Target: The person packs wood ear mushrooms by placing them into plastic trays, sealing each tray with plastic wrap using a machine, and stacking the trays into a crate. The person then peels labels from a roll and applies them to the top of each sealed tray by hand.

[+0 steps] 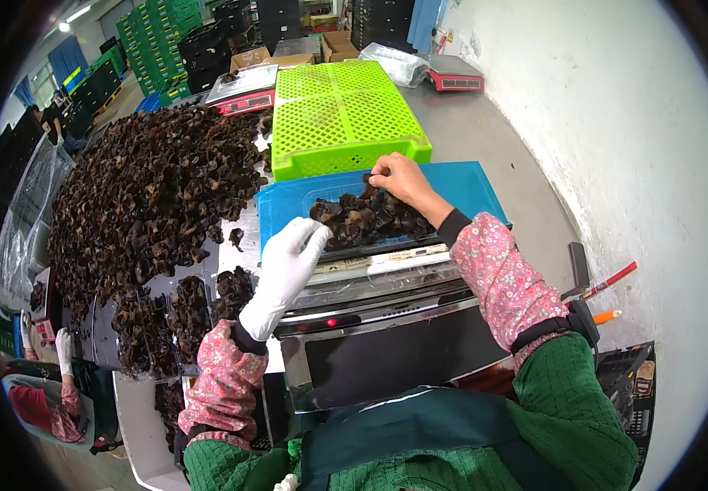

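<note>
A clear tray [315,196] heaped with dark brown wood ear pieces [370,219] rests on a blue sheet [468,184] in front of me. My left hand [288,262], in a white glove, is at the tray's left edge, its fingertips drawn together by the dark pieces; what they hold, if anything, is hidden. Bare, my right hand [403,180] pinches a dark piece above the back of the heap. Below the tray lies a machine [403,352] with a dark panel and a small red light.
A large pile of wood ears [149,188] covers the left table. Behind the tray stands an upturned green crate [346,106], with red scales [243,102] [456,82] on both sides. A white wall [616,106] runs along the right. A co-worker's gloved hand [65,352] shows lower left.
</note>
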`<state>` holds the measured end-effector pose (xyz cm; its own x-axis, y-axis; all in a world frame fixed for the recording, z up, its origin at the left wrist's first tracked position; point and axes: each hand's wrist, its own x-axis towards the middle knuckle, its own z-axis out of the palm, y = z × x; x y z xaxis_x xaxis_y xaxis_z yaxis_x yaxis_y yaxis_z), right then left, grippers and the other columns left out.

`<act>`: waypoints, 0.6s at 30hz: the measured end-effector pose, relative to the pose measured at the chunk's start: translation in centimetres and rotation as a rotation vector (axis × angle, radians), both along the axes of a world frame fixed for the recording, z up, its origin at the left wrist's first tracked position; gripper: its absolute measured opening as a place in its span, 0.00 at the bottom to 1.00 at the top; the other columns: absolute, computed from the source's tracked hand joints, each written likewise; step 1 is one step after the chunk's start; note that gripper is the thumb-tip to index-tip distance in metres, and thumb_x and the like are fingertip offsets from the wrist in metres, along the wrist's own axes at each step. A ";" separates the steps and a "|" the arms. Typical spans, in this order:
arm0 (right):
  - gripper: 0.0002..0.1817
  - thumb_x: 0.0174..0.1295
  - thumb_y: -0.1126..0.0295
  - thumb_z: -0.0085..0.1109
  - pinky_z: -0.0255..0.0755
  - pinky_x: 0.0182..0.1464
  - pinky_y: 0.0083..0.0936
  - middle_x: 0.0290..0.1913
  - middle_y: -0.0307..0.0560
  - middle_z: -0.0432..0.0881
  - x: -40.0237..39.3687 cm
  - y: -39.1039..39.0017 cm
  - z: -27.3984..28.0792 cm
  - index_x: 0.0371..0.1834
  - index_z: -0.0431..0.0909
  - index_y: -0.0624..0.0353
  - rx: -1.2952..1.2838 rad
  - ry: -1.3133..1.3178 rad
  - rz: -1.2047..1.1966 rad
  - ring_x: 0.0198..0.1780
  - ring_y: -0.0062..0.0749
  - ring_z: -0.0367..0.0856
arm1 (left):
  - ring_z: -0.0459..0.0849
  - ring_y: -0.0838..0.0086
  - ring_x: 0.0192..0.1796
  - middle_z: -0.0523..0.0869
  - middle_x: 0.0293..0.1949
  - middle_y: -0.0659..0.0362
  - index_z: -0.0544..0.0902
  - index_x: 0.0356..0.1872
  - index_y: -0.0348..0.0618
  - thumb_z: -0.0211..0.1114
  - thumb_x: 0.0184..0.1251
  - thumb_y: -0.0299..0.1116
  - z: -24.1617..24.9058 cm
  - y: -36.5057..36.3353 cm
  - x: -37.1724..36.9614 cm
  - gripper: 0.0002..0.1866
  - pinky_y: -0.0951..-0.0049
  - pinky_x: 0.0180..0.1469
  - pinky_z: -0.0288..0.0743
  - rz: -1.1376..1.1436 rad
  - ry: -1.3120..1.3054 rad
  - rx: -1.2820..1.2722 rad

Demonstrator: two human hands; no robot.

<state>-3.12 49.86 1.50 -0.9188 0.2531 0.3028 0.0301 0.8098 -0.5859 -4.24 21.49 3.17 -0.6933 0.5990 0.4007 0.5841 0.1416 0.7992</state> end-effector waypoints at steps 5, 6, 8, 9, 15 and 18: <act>0.09 0.56 0.65 0.63 0.72 0.42 0.38 0.33 0.48 0.82 2.1 -1.7 1.9 0.32 0.81 0.59 0.010 0.185 -0.029 0.39 0.45 0.81 | 0.76 0.81 0.30 0.80 0.27 0.62 0.83 0.34 0.37 0.60 0.70 0.33 -0.3 -3.5 -0.4 0.10 0.79 0.35 0.70 0.078 -0.234 -0.007; 0.08 0.56 0.65 0.63 0.72 0.41 0.38 0.32 0.47 0.81 2.3 -1.9 1.6 0.32 0.81 0.58 0.103 0.219 -0.001 0.38 0.44 0.80 | 0.75 0.83 0.30 0.80 0.26 0.63 0.83 0.34 0.37 0.59 0.71 0.33 -0.3 -3.8 -0.5 0.10 0.80 0.35 0.70 0.076 -0.265 0.010; 0.07 0.59 0.64 0.63 0.68 0.41 0.38 0.31 0.43 0.82 2.7 -2.5 1.2 0.34 0.82 0.56 0.407 0.269 0.055 0.36 0.41 0.78 | 0.75 0.84 0.30 0.80 0.26 0.64 0.83 0.33 0.36 0.59 0.71 0.33 0.1 -4.0 -0.2 0.10 0.81 0.35 0.70 0.071 -0.329 0.023; 0.07 0.59 0.63 0.63 0.67 0.42 0.37 0.31 0.42 0.82 3.2 -3.0 1.1 0.32 0.83 0.55 0.431 0.272 0.068 0.37 0.40 0.78 | 0.75 0.84 0.30 0.80 0.26 0.64 0.83 0.33 0.36 0.59 0.71 0.32 0.2 -4.0 0.0 0.10 0.81 0.35 0.70 0.068 -0.343 0.032; 0.15 0.61 0.58 0.60 0.64 0.42 0.40 0.27 0.42 0.81 5.5 -3.0 2.8 0.23 0.83 0.55 0.420 0.283 0.010 0.36 0.41 0.77 | 0.75 0.84 0.29 0.80 0.26 0.64 0.83 0.31 0.36 0.59 0.71 0.31 0.8 -4.2 0.7 0.11 0.81 0.34 0.70 0.027 -0.280 0.048; 0.15 0.64 0.61 0.59 0.68 0.34 0.34 0.26 0.45 0.80 8.6 -0.8 4.7 0.27 0.83 0.61 0.031 0.299 -0.078 0.31 0.40 0.78 | 0.74 0.86 0.28 0.80 0.26 0.66 0.83 0.33 0.38 0.58 0.72 0.33 0.6 -4.9 0.6 0.11 0.83 0.33 0.69 0.090 -0.394 0.082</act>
